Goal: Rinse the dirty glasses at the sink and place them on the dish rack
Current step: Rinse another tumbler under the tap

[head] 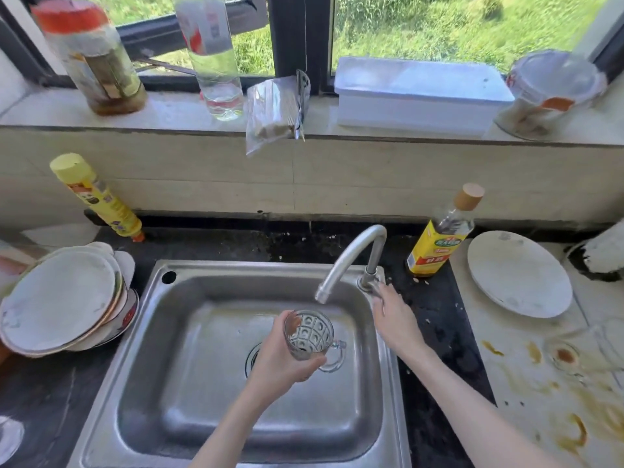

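A clear patterned glass mug point(310, 334) with a handle on its right is held over the steel sink point(209, 383), just below the spout of the curved faucet point(351, 258). My left hand point(280, 359) grips the mug from the left and below. No water stream is visible from the spout. My right hand point(393, 315) reaches to the tap lever point(373, 287) at the faucet's base, fingers on it. Another dirty glass point(570, 352) with brown residue stands on the stained counter at the right.
Stacked bowls and plates point(64, 298) sit left of the sink. A yellow bottle point(98, 197) stands behind them, an oil bottle point(439, 241) beside the faucet, a white plate point(520, 273) at right. Jars, a bottle and a white box point(415, 96) line the windowsill.
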{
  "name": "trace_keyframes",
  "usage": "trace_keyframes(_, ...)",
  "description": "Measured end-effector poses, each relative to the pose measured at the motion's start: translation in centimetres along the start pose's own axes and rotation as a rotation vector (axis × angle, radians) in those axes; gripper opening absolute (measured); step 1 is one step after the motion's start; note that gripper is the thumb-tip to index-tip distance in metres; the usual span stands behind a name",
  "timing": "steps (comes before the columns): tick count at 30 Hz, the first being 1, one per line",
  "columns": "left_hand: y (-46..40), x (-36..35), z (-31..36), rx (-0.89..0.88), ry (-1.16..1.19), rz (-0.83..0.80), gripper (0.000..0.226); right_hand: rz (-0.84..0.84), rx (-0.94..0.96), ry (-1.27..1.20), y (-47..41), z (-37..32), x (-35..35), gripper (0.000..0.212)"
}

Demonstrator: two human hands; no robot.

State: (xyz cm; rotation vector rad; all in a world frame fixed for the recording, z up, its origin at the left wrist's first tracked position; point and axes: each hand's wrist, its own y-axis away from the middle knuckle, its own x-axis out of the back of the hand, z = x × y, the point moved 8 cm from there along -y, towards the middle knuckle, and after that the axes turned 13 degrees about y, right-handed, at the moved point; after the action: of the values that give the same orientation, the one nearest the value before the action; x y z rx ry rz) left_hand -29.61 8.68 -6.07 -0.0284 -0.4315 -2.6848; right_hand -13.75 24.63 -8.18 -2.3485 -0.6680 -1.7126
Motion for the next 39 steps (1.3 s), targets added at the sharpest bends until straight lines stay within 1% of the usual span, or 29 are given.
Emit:
trace_keyframes(1,-0.2,-0.1,-0.1,0.012,0.010,-0.004,0.064,0.045,0.062,0.063,0.7,-0.6,-0.5,0.041)
trace_keyframes(2,-0.5,-0.1,-0.2,0.021,0.012,-0.009,0.064,0.061,0.129,0.177,1.4,-1.1,-1.4,0.044)
trace_keyframes(3,-0.8,-0.2,-0.4,0.027,0.013,-0.017,0.064,0.035,0.157,0.272,1.8,-1.3,-2.5,0.050)
trace_keyframes(6,-1.4,-0.4,-0.8,0.032,-0.007,-0.039,0.066,-0.047,0.118,0.473,1.9,-0.8,-5.5,0.066)
trace_keyframes(9,-1.6,-0.2,-1.5,0.049,-0.049,-0.036,0.076,-0.053,0.133,0.534,1.8,-0.8,-6.8,0.073)
trace_keyframes(11,-1.5,0.0,-1.8,0.044,-0.047,-0.028,0.075,-0.065,0.120,0.518,1.9,-0.6,-7.3,0.076)
trace_keyframes(14,-1.4,0.0,-2.0,0.041,-0.052,-0.023,0.078,-0.095,0.101,0.510,2.0,-0.7,-6.5,0.077)
trace_keyframes(15,-1.4,0.0,-2.2,0.043,-0.063,-0.023,0.080,-0.104,0.115,0.516,2.0,-0.8,-6.4,0.074)
trace_keyframes(17,-1.3,0.0,-2.4,0.058,-0.071,-0.024,0.082,-0.166,0.145,0.452,2.1,-0.7,-6.2,0.066)
trace_keyframes(19,-1.3,-0.2,-2.5,0.070,-0.074,-0.042,0.084,-0.170,0.152,0.395,2.0,-0.8,-5.5,0.063)
trace_keyframes(21,-1.4,-0.4,-2.5,0.071,-0.065,-0.054,0.083,-0.213,0.152,0.290,2.1,-1.1,-5.1,0.059)
trace_keyframes(24,-1.6,-0.6,-2.4,0.072,-0.082,-0.065,0.084,-0.215,0.063,-0.063,2.9,-1.6,-4.2,0.048)
trace_keyframes(25,-1.7,-0.6,-2.4,0.068,-0.093,-0.067,0.086,-0.245,0.033,-0.204,3.5,-2.0,-3.8,0.043)
trace_keyframes(27,-1.7,-0.5,-2.2,0.071,-0.099,-0.051,0.083,-0.381,-0.023,-0.487,5.3,-3.2,-4.1,0.032)
trace_keyframes(29,-1.8,-0.3,-2.1,0.099,-0.078,-0.029,0.072,-0.493,-0.093,-0.706,7.0,-4.4,-4.5,0.027)
trace_keyframes(30,-1.9,-0.3,-2.0,0.128,-0.050,-0.028,0.064,-0.510,-0.129,-0.775,7.6,-4.7,-4.7,0.026)
trace_keyframes(32,-2.0,-0.7,-2.3,0.233,-0.012,-0.069,0.055,-0.500,-0.181,-0.793,8.1,-4.7,-4.7,0.020)
trace_keyframes(34,-1.8,-1.4,-3.3,0.389,-0.032,-0.130,0.059,-0.533,-0.256,-0.772,8.2,-4.4,-4.8,0.015)
trace_keyframes(35,-1.5,-1.7,-4.2,0.470,-0.029,-0.149,0.061,-0.584,-0.330,-0.793,8.4,-4.1,-5.2,0.017)
trace_keyframes(37,-0.8,-2.1,-5.7,0.616,0.049,-0.134,0.067,-0.698,-0.510,-0.874,8.8,-3.1,-6.2,0.028)
trace_keyframes(39,-0.4,-2.4,-7.1,0.693,0.094,-0.119,0.075,-0.769,-0.645,-0.924,9.3,-2.3,-6.9,0.037)
